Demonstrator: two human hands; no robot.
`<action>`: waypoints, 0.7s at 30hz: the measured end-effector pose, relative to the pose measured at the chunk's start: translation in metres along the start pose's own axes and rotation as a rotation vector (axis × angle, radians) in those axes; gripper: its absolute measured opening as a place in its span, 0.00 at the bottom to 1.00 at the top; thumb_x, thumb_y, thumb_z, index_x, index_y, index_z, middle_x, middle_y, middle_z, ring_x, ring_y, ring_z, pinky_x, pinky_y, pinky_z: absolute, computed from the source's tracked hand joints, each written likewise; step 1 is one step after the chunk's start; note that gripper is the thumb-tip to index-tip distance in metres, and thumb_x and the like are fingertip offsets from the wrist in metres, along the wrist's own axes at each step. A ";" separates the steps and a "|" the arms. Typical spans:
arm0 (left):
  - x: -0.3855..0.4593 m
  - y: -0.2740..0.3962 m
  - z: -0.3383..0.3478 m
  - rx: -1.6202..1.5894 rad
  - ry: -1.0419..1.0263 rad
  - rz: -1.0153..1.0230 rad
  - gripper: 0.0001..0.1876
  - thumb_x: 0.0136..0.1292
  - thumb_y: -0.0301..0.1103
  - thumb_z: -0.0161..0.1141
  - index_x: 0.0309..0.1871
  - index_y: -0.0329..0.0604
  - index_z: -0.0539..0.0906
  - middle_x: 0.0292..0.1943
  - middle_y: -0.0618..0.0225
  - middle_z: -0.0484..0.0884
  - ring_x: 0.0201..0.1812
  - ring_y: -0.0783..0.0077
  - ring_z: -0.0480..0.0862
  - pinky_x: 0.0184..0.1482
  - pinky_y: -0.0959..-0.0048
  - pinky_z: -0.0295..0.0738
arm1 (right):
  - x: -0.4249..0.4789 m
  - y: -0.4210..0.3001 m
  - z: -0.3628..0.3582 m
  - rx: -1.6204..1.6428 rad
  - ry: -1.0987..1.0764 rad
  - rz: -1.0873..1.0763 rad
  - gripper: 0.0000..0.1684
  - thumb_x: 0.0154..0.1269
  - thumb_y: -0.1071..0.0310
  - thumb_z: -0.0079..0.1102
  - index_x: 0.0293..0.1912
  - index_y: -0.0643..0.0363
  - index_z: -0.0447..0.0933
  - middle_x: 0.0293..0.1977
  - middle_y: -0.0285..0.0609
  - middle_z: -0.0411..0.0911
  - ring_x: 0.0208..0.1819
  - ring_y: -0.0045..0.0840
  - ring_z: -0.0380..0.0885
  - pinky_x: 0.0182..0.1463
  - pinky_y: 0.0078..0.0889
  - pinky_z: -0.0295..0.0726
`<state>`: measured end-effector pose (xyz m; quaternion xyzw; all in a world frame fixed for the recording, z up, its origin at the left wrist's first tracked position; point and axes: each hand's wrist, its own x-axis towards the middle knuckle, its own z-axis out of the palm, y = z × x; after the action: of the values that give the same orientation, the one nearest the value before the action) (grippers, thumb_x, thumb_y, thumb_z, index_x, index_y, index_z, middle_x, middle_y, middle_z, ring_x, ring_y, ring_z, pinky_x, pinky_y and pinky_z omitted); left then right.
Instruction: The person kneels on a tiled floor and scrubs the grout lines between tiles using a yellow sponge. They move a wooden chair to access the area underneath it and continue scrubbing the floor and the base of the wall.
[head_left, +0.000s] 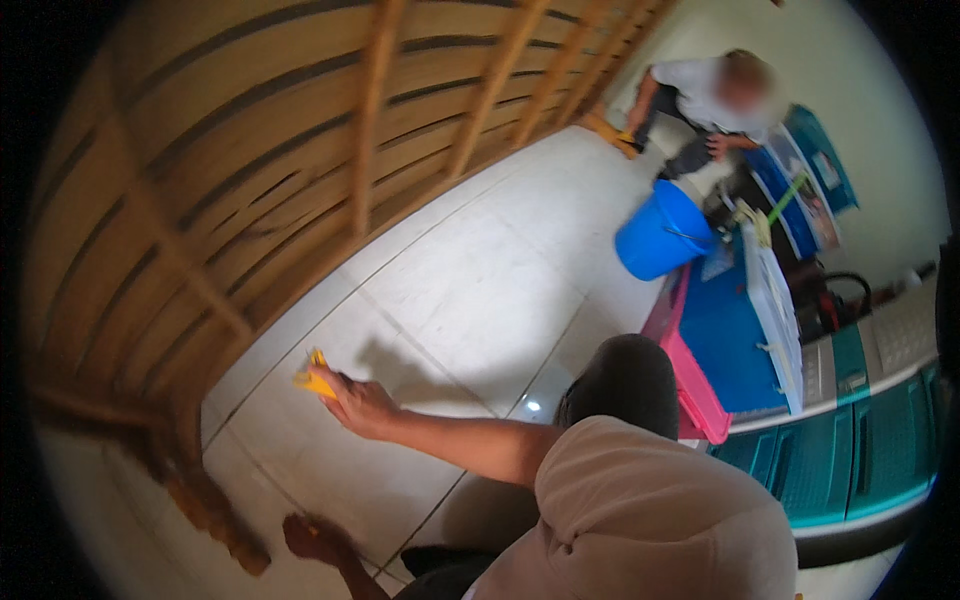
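My right hand (364, 405) grips a yellow hand tool (319, 381) with two prongs or jaws; its exact kind is unclear. The tool is just above the pale tiled floor (465, 292), near the lower edge of a large wooden slatted frame (300, 225). My left hand (311, 534) is lower in the view, low over the tiles, blurred and in shade; whether it holds anything cannot be made out. Close by is a carved wooden leg (217, 517), at the frame's near end.
Across the room a person (705, 105) crouches by the frame's far end, a hand near another yellow object (622, 140). A blue bucket (664, 229), a pink bin (690, 375), a white lid (772, 322) and teal drawers (825, 442) line the right side.
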<state>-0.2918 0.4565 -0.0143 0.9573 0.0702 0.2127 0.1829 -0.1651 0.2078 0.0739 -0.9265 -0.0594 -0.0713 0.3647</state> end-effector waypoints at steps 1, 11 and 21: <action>-0.003 0.002 -0.003 -0.012 -0.164 -0.097 0.10 0.61 0.33 0.49 0.33 0.34 0.75 0.28 0.56 0.77 0.33 0.48 0.76 0.36 0.55 0.69 | -0.019 0.031 -0.003 -0.082 -0.088 0.070 0.32 0.66 0.63 0.49 0.66 0.53 0.51 0.40 0.57 0.77 0.33 0.50 0.77 0.33 0.49 0.75; -0.001 0.013 -0.001 0.230 0.233 0.159 0.20 0.69 0.45 0.43 0.37 0.40 0.80 0.31 0.58 0.81 0.33 0.54 0.80 0.36 0.56 0.73 | -0.074 0.138 -0.069 -0.381 -0.437 0.273 0.34 0.64 0.66 0.49 0.67 0.48 0.49 0.40 0.52 0.77 0.33 0.42 0.79 0.33 0.46 0.75; 0.153 0.062 0.001 0.170 -0.735 0.984 0.18 0.67 0.43 0.46 0.41 0.36 0.78 0.36 0.47 0.80 0.37 0.46 0.78 0.41 0.52 0.72 | -0.042 0.217 -0.282 -0.501 -0.466 0.019 0.16 0.64 0.57 0.49 0.49 0.51 0.65 0.29 0.46 0.78 0.33 0.45 0.79 0.34 0.48 0.75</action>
<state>-0.1504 0.4318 0.0667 0.8993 -0.4303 -0.0779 -0.0010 -0.1965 -0.1458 0.1261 -0.9792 -0.1132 0.1331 0.1032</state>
